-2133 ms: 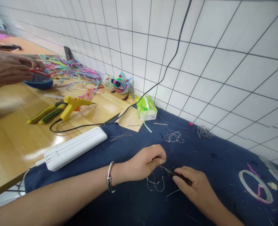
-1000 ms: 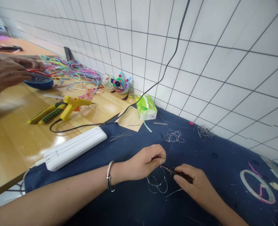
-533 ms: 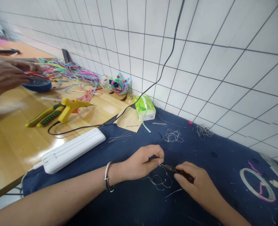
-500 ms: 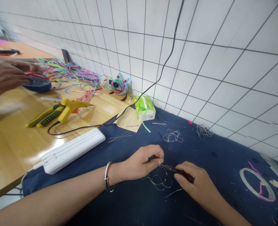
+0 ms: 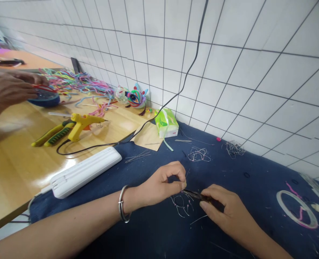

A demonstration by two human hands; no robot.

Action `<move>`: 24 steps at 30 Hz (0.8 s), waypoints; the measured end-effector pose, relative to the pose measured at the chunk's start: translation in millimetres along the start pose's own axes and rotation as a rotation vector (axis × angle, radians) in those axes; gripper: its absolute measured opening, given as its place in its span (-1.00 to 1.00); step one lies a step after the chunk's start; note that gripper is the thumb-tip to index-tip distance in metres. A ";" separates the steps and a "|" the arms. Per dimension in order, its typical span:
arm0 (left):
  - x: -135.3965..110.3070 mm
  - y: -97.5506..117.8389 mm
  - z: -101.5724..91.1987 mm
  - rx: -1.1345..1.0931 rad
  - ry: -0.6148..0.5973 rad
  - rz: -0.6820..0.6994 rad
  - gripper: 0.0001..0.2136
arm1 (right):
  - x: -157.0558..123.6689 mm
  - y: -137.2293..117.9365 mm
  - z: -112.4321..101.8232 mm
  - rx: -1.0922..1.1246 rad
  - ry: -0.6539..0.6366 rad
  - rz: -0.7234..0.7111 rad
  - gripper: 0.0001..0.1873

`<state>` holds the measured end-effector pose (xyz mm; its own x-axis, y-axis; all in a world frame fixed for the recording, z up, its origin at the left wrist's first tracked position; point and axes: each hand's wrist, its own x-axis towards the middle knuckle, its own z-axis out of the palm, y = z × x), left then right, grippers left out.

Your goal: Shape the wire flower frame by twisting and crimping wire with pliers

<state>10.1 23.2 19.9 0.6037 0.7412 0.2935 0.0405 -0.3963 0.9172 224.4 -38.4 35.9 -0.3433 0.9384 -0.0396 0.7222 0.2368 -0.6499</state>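
My left hand (image 5: 163, 184), with a silver bangle on its wrist, pinches a thin wire piece between thumb and forefinger. Looped wire with small pinkish spots (image 5: 181, 207) hangs just below those fingertips. In my right hand (image 5: 225, 205) is a pair of dark-handled pliers (image 5: 193, 194), their jaws reaching to the wire at my left fingertips. Whether the jaws are closed on the wire is too small to tell. Beyond my hands lies a flower-shaped wire piece (image 5: 199, 154) on the dark blue cloth (image 5: 215, 172).
A white power strip (image 5: 86, 172) lies left, near a yellow glue gun (image 5: 81, 126) and green-handled pliers (image 5: 54, 133). Another person's hands (image 5: 10, 88) hold a blue bowl-like object (image 5: 44, 99). A tissue pack (image 5: 167, 123), tangled wire (image 5: 233, 148) and a white ring (image 5: 296, 209) lie around.
The looped wire below my left fingertips has turned and hangs in a different shape. Both hands keep nearly the same place. The other person's hands have shifted slightly.
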 end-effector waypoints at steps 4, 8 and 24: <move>-3.0 2.1 4.5 -0.059 0.048 -0.034 -0.89 | -3.5 -1.3 -1.4 -0.103 0.014 -0.011 -0.85; -4.7 1.5 7.4 -0.124 0.046 -0.067 -0.89 | -7.1 -2.5 -3.7 -0.223 0.047 -0.084 -0.83; -7.2 6.0 11.1 -0.068 0.075 -0.013 -0.89 | -15.4 -10.0 -8.2 -0.329 0.123 -0.072 -0.82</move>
<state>14.9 9.4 20.4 0.5418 0.7858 0.2982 -0.0078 -0.3501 0.9367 227.4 -53.1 49.2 -0.3401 0.9348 0.1027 0.8602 0.3533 -0.3677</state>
